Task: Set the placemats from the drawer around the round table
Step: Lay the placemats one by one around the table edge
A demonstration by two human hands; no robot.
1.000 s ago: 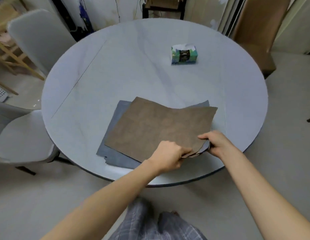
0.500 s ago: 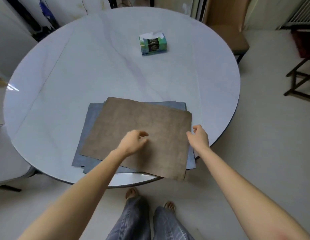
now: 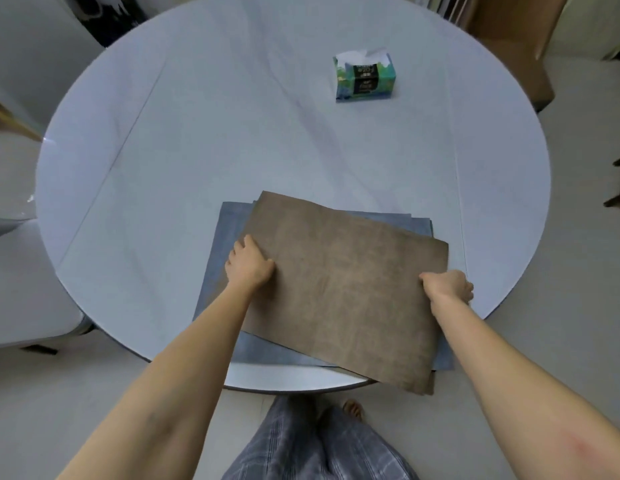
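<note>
A brown placemat (image 3: 343, 289) lies on top of a stack of grey-blue placemats (image 3: 225, 237) at the near edge of the round white table (image 3: 232, 133). Its near right corner hangs past the table rim. My left hand (image 3: 247, 263) grips the brown mat's left edge, fingers curled over it. My right hand (image 3: 447, 289) grips the mat's right edge in a closed fist. The grey-blue mats show around the brown one on the left, the far side and the near right.
A green tissue pack (image 3: 364, 77) stands on the far right part of the table. A white chair (image 3: 27, 289) sits at the left, a brown chair (image 3: 516, 39) at the far right. My legs and bare feet (image 3: 353, 408) are below the table's near edge.
My left hand moved from the middle of the brown mat to its left edge. My right hand closed on the right edge. The camera came closer over the table.
</note>
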